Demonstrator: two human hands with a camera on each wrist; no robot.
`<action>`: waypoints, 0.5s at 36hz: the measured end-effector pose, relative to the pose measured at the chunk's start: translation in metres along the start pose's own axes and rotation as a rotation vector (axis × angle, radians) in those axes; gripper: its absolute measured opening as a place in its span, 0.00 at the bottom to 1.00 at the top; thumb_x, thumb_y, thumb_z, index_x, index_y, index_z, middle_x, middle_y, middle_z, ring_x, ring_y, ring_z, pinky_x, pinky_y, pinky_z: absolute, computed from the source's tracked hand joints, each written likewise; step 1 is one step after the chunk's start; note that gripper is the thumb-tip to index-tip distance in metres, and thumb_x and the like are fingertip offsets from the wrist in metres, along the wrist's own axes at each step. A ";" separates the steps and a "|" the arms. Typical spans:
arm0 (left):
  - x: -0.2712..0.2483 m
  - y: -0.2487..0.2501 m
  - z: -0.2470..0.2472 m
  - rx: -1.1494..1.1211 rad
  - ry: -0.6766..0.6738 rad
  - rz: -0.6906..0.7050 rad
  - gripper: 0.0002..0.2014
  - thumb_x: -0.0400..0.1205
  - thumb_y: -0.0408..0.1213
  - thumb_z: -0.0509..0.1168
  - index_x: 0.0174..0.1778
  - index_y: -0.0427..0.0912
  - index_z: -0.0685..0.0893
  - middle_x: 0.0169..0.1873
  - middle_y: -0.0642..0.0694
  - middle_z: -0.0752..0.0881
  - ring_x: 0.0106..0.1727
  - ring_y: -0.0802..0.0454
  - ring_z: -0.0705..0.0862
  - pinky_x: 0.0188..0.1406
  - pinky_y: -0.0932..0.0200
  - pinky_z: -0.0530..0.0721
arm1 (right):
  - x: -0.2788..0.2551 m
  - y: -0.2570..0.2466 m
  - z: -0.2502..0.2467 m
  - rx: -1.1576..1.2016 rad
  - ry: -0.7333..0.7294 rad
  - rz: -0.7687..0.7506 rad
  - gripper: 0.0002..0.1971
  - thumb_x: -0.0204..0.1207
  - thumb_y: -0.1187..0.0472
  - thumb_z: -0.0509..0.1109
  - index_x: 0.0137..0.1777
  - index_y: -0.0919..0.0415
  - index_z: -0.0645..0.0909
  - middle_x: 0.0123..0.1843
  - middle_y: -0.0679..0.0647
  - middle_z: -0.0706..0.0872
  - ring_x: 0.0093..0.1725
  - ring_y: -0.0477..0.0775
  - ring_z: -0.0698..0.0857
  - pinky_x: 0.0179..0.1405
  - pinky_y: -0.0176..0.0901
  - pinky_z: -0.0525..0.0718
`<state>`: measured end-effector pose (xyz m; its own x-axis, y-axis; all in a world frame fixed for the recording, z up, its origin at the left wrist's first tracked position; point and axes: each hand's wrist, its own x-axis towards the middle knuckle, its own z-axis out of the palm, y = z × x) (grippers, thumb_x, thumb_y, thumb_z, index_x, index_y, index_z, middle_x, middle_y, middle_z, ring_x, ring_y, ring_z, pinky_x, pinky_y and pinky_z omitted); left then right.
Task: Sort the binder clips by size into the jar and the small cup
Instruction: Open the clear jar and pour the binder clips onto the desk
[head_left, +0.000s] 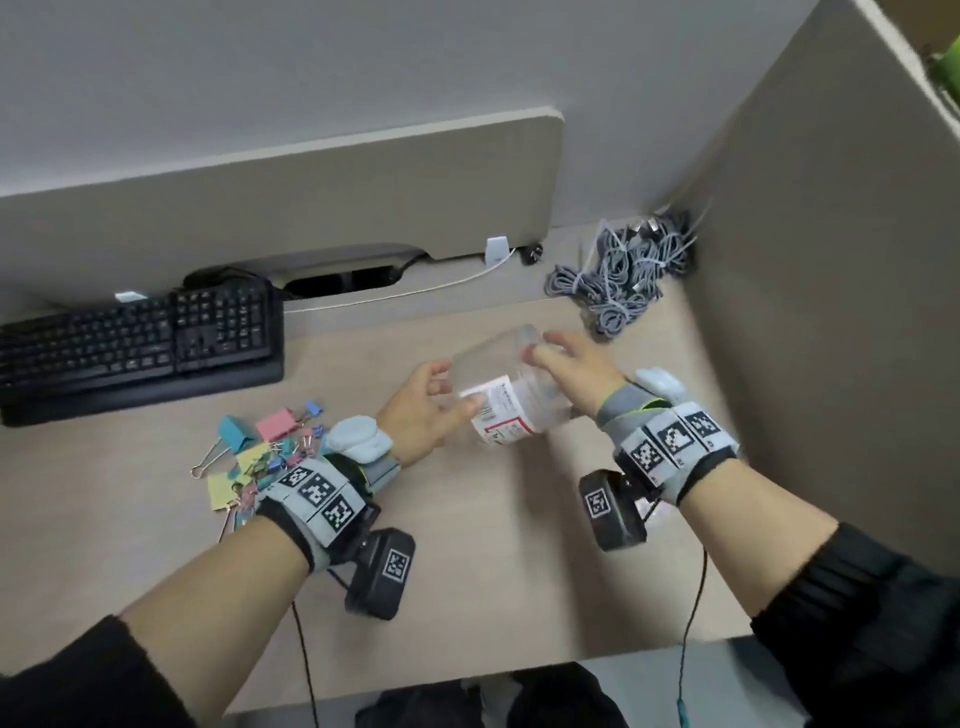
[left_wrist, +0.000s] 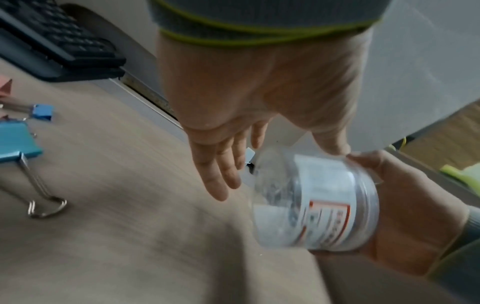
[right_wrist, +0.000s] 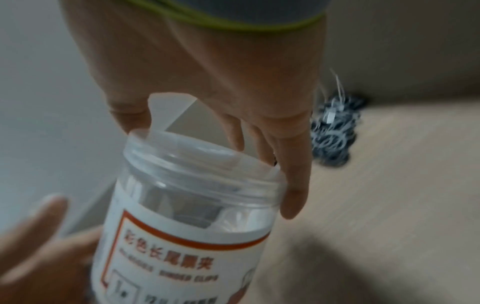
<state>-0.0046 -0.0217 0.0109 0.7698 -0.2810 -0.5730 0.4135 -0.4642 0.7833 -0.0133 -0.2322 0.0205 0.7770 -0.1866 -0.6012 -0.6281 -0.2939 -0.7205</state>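
A clear plastic jar with a white, red-bordered label is held tilted above the desk between both hands. My right hand grips it near the open mouth, thumb on one side of the rim and fingers on the other. A clear plastic piece shows at the mouth; I cannot tell what it is. My left hand has straight fingers apart from the jar, only its thumb touching it. Pastel binder clips, large and small, lie in a pile left of my left wrist.
A black keyboard sits at the back left. A heap of grey cables fills the back right corner. A beige partition walls the right side. A big teal clip and a small blue one lie near my left hand.
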 end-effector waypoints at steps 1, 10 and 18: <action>-0.001 0.000 -0.002 -0.074 -0.008 0.007 0.49 0.62 0.62 0.74 0.78 0.51 0.64 0.68 0.47 0.80 0.62 0.50 0.84 0.48 0.42 0.89 | -0.003 -0.008 0.005 0.107 -0.054 0.033 0.39 0.55 0.34 0.71 0.68 0.50 0.78 0.69 0.60 0.82 0.59 0.64 0.84 0.60 0.60 0.84; -0.026 -0.016 -0.053 -0.609 0.022 -0.115 0.44 0.67 0.61 0.75 0.78 0.55 0.67 0.67 0.40 0.84 0.58 0.34 0.88 0.49 0.26 0.85 | -0.027 -0.055 0.069 0.294 -0.289 0.107 0.27 0.68 0.35 0.67 0.61 0.52 0.79 0.57 0.62 0.83 0.43 0.65 0.85 0.43 0.69 0.87; -0.043 -0.057 -0.102 -0.833 0.067 -0.384 0.33 0.76 0.70 0.61 0.65 0.47 0.84 0.56 0.33 0.89 0.56 0.32 0.88 0.53 0.29 0.84 | -0.041 -0.076 0.117 -0.159 -0.176 -0.297 0.43 0.63 0.47 0.78 0.79 0.49 0.67 0.66 0.45 0.72 0.64 0.46 0.73 0.61 0.33 0.68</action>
<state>-0.0115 0.1024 0.0153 0.5232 -0.1717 -0.8348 0.8432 0.2466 0.4777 -0.0023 -0.0929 0.0593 0.8963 0.0883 -0.4345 -0.3515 -0.4557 -0.8178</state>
